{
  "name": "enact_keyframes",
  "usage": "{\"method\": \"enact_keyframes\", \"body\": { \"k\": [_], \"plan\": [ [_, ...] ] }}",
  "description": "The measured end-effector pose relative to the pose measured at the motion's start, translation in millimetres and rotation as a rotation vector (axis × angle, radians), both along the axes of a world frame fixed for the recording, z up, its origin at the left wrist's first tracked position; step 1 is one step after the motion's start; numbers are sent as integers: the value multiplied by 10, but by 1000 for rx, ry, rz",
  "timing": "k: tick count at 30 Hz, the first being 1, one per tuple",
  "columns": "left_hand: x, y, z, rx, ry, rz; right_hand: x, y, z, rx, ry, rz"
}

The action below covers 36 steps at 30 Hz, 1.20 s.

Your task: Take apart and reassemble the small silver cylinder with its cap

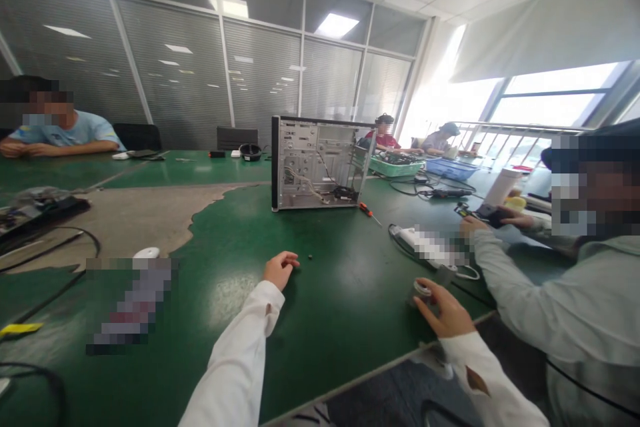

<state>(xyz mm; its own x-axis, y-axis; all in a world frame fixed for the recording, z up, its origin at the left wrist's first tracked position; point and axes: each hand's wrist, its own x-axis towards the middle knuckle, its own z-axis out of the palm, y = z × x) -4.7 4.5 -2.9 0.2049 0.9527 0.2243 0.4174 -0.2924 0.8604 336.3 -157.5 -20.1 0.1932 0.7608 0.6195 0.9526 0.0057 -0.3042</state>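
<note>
My left hand [280, 268] reaches out over the green table mat [320, 320], fingers loosely curled with nothing in them, a short way left of a small dark screw [311, 256]. My right hand [443, 310] grips a small round grey part [423, 290] near the table's front edge. An open computer case [320, 163] stands upright further back, its bare inside with loose wires facing me. An orange-handled screwdriver [369, 211] lies just right of the case.
A seated person in a grey top [560, 293] at my right holds a dark device [493, 215] near a white power strip [415, 237]. A white mouse [146, 253] and cables lie at left. Green [395, 165] and blue [450, 168] trays and other people sit further back.
</note>
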Motion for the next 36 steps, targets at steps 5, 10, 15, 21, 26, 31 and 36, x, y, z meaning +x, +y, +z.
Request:
{"method": "enact_keyframes", "body": {
  "k": [5,10,15,21,26,31,36],
  "plan": [
    [13,-10,21,9,26,27,706,-181,-61,-69,29,-344],
    [-2,1,11,16,17,1,1141,-37,-125,-178,79,-441],
    [-6,-10,6,20,20,1,1074,69,-94,-101,57,-401],
    [1,14,-26,20,31,-2,606,76,23,222,-132,-333],
    [4,47,-80,32,43,10,-441,446,6,-59,-163,333],
    [-11,32,-77,40,24,15,-1456,1053,43,-262,-219,536],
    [-16,22,-68,44,20,30,-1811,1520,97,-230,-253,529]
  ]
}}
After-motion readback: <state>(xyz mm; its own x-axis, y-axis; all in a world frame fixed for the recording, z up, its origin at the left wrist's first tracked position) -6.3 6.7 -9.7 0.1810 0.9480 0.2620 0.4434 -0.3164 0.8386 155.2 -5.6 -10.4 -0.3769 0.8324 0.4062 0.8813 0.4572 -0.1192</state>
